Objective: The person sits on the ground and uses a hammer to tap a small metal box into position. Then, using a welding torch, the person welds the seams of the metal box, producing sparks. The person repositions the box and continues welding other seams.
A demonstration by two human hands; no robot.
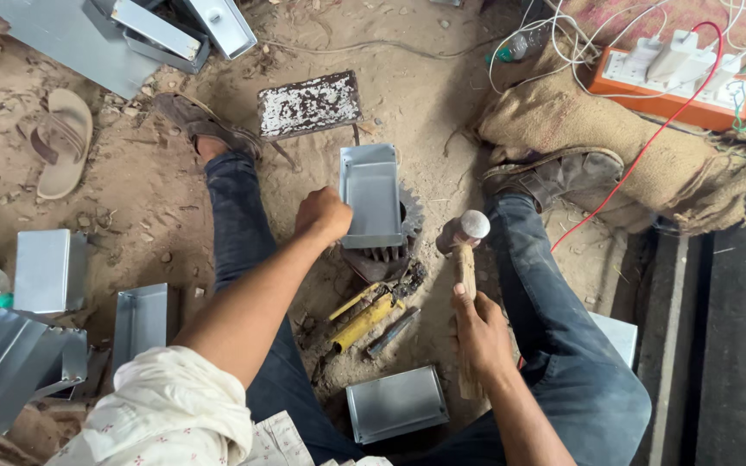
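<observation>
Your left hand (323, 216), in the middle of the frame, is closed in a fist on the left edge of a grey sheet-metal tray (371, 196), pinning it down on a dark toothed gear (390, 250) that sits in the sandy ground between your legs. The tray lies flat with its folded rims up, its long side running toward the top of the frame.

Your right hand (479, 332), lower and right of centre, is wrapped fully around the wooden handle of a hammer (466, 250). The hammer stands nearly upright in the frame, its metal head just right of the tray and gear, apart from the tray.

Just below the gear lie yellow-handled snips (364, 315) on the ground, close to your right hand. A finished metal box (396, 403) rests at the bottom centre, between your knees. More folded grey metal pieces (49, 269) sit at the left edge, and others at the upper left. A sandal (64, 142) lies in the upper left, and an orange power strip (673, 82) with white plugs rests on burlap in the upper right.
</observation>
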